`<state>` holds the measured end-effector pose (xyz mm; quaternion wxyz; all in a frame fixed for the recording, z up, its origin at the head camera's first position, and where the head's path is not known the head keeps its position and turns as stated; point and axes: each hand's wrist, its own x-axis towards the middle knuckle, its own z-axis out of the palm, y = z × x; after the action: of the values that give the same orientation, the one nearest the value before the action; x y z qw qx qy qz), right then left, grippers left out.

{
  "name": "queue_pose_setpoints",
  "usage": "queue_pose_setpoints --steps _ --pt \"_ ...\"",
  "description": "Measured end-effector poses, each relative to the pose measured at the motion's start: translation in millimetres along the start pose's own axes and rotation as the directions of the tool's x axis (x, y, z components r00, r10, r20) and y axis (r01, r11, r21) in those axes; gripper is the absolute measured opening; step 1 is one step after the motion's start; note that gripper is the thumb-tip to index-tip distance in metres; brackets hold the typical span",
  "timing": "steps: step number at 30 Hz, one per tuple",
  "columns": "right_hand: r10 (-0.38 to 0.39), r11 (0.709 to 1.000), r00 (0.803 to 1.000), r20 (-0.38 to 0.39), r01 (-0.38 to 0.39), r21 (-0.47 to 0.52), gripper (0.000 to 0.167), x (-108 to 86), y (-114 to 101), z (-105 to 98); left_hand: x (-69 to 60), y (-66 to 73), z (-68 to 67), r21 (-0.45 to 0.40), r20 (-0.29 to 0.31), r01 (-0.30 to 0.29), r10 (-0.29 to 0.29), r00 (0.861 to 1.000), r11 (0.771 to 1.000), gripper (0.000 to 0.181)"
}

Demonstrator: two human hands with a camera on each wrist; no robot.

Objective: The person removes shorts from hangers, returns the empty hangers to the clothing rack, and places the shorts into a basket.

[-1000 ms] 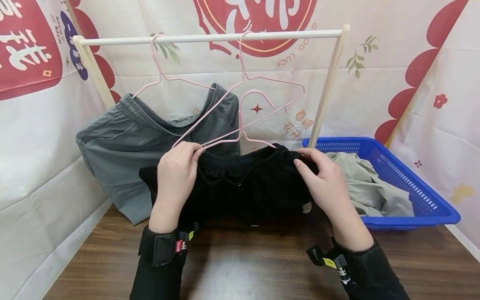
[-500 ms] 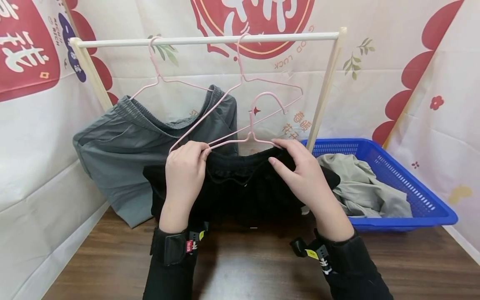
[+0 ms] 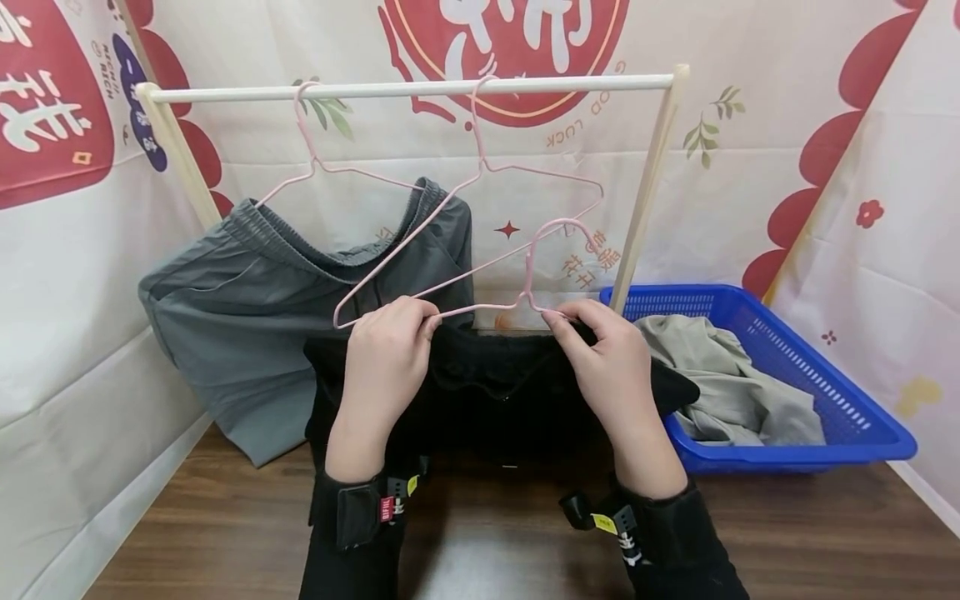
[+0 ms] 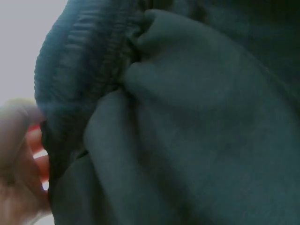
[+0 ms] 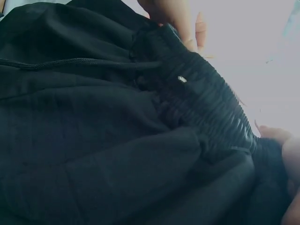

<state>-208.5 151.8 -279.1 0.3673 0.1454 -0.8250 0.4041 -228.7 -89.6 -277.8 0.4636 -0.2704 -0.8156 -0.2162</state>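
Both hands grip the waistband of black drawstring pants (image 3: 502,425) in the middle of the head view; the lower part is hidden, so leg length cannot be told. A pink hanger (image 3: 529,271) stands up from the waistband, its hook tilted right. My left hand (image 3: 386,375) pinches the waistband together with the hanger's left arm. At the hanger's right arm, my right hand (image 3: 615,375) pinches the cloth, thumb in front. Gathered elastic, a cord and a small metal eyelet (image 5: 182,79) show in the right wrist view. Dark cloth (image 4: 187,103) fills most of the left wrist view.
Behind the hands stands a rack with a white bar (image 3: 412,87). Grey pants (image 3: 285,308) hang at its left on a pink hanger; a bare pink hanger (image 3: 536,171) hangs beside them. At right, a blue basket (image 3: 847,454) holds beige cloth (image 3: 742,392) on the wooden table (image 3: 187,533).
My right hand has moved left from the waistband's right end to the hanger's right arm. My left hand and the hanger have shifted right and a little down.
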Motion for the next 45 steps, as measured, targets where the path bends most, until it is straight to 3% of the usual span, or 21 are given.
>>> queue_pose_setpoints --steps 6,10,13,16,21,25,29,35,37,40,41,43,45 --pt "-0.023 0.999 0.999 -0.025 0.024 0.041 0.018 -2.0 3 -2 -2.4 0.7 -3.1 -0.052 0.091 0.048 -0.043 0.995 0.997 0.007" --pt "-0.058 0.998 0.995 -0.076 0.059 0.011 0.018 -1.7 7 -4 -2.6 1.5 -2.6 -0.033 0.191 0.126 -0.118 0.975 0.991 0.007" --pt "-0.089 0.996 0.990 -0.105 0.090 0.000 0.018 -0.9 10 -6 -3.1 0.3 -2.9 -0.008 0.220 0.174 -0.168 0.961 0.985 0.010" --pt "-0.101 0.995 0.988 -0.119 0.103 0.008 0.017 0.0 10 -7 -3.5 -2.0 -4.1 -0.014 0.186 0.200 -0.194 0.963 0.980 0.016" --pt "-0.078 0.996 0.989 -0.125 0.083 0.033 0.018 0.8 10 -8 -3.8 -6.4 -4.9 -0.070 0.067 0.216 -0.211 0.975 0.974 0.037" --pt "-0.080 0.996 0.989 -0.123 0.086 0.038 0.018 0.0 10 -8 -4.0 -7.0 -6.0 -0.086 0.016 0.251 -0.250 0.968 0.964 0.047" --pt "-0.105 0.993 0.987 -0.123 0.110 0.039 0.017 -0.8 9 -8 -3.9 -8.6 -7.8 -0.092 0.046 0.346 -0.343 0.938 0.934 0.045" --pt "-0.182 0.983 0.974 -0.133 0.185 0.012 0.016 0.3 9 -10 -3.1 -14.9 -9.1 -0.040 0.085 0.521 -0.516 0.852 0.853 0.029" --pt "-0.196 0.980 0.971 -0.135 0.198 0.001 0.016 0.5 9 -12 -2.9 -16.5 -7.7 -0.029 0.078 0.551 -0.548 0.833 0.834 0.026" --pt "-0.203 0.979 0.971 -0.127 0.203 -0.013 0.016 0.1 8 -15 -2.8 -17.7 -4.3 -0.019 0.083 0.577 -0.574 0.815 0.817 0.023" --pt "-0.203 0.979 0.971 -0.123 0.202 -0.016 0.016 -0.4 7 -16 -2.7 -18.0 -3.1 -0.015 0.083 0.577 -0.574 0.815 0.817 0.022" --pt "-0.201 0.980 0.973 -0.112 0.200 -0.019 0.015 -1.0 5 -19 -2.9 -19.0 -0.9 -0.012 0.082 0.559 -0.556 0.827 0.829 0.019" --pt "-0.200 0.980 0.974 -0.108 0.199 -0.021 0.014 -1.5 3 -23 -3.8 -20.8 1.9 -0.004 0.072 0.511 -0.510 0.857 0.859 0.014"
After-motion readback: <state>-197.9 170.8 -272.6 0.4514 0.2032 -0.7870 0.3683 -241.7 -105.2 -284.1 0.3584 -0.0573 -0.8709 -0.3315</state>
